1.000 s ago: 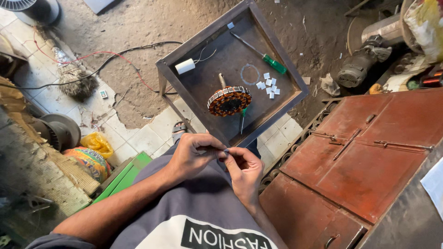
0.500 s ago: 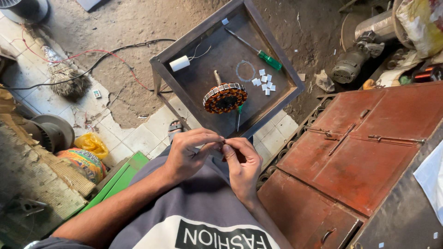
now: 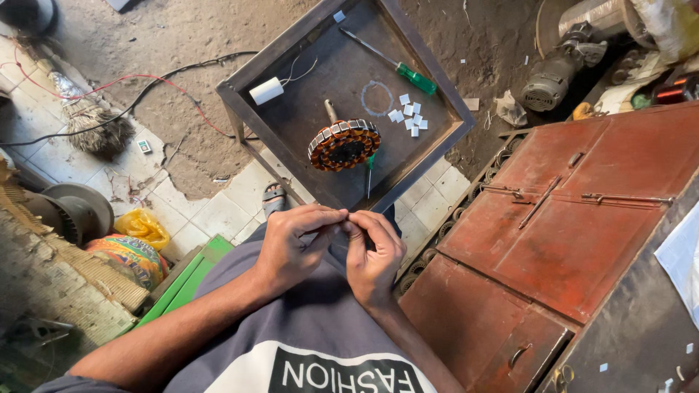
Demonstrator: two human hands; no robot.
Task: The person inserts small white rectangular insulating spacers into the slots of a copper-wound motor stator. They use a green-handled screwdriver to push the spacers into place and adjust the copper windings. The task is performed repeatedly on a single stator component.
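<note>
My left hand (image 3: 295,247) and my right hand (image 3: 373,255) meet over my lap, fingertips pinched together on a small thin piece that is too small to make out. Just beyond them stands a dark metal tray table (image 3: 240,98). On it lie a round copper-wound stator (image 3: 344,144), a green-handled screwdriver (image 3: 397,65), several small white pieces (image 3: 408,120), a white roll (image 3: 266,91) and a thin wire ring (image 3: 377,98).
A red metal cabinet (image 3: 575,218) fills the right side. A grey motor (image 3: 550,80) lies behind it. On the dirt and tile floor are cables (image 3: 145,84), a brush (image 3: 98,131), a yellow bag (image 3: 142,225), a green board (image 3: 186,287) and my sandalled foot (image 3: 274,196).
My hands stay joined at the fingertips; the fingers shift slightly on the small piece. The view has drifted a little; the things on the tray have not moved.
</note>
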